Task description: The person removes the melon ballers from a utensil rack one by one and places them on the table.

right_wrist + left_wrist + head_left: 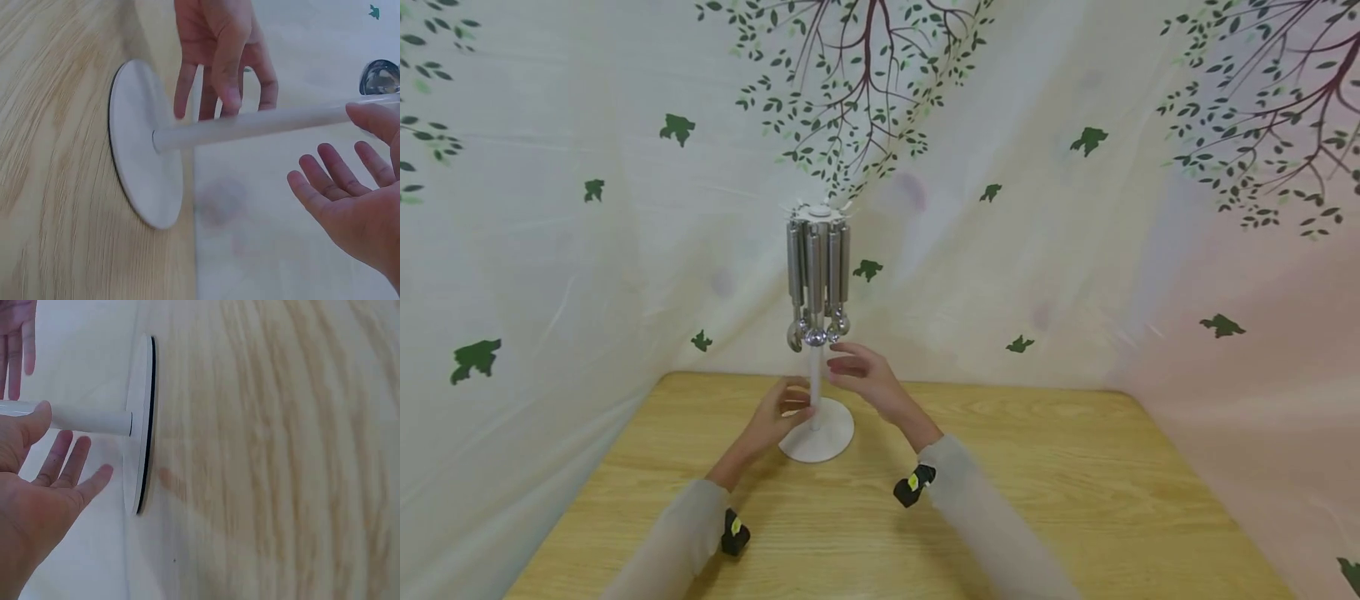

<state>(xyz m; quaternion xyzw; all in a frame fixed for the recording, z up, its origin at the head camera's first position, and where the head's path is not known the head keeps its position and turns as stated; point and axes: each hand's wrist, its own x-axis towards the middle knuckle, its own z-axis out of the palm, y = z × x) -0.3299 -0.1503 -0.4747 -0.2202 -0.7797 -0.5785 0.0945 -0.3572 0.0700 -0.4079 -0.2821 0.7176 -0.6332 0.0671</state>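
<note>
A white utensil stand [816, 373] has a round base [140, 187] that rests flat on the table. Steel kitchen utensils [815, 271] with grey handles hang in a ring from its top; their rounded bowls point down. My left hand [775, 415] is at the lower pole, its thumb against or very near it and its fingers loosely spread behind. Higher up, just below the utensils, my right hand [868, 379] is on the pole's right side with relaxed, parted fingers. Whether its thumb touches the pole I cannot tell. In the right wrist view a shiny utensil bowl [379, 80] shows near the thumb.
The wooden table [1037, 492] stretches out on both sides of the stand. Behind it hangs a pale cloth [947, 308] printed with branches and green leaves, close to the table's back edge. Each sleeve has a small black device [914, 485] at the wrist.
</note>
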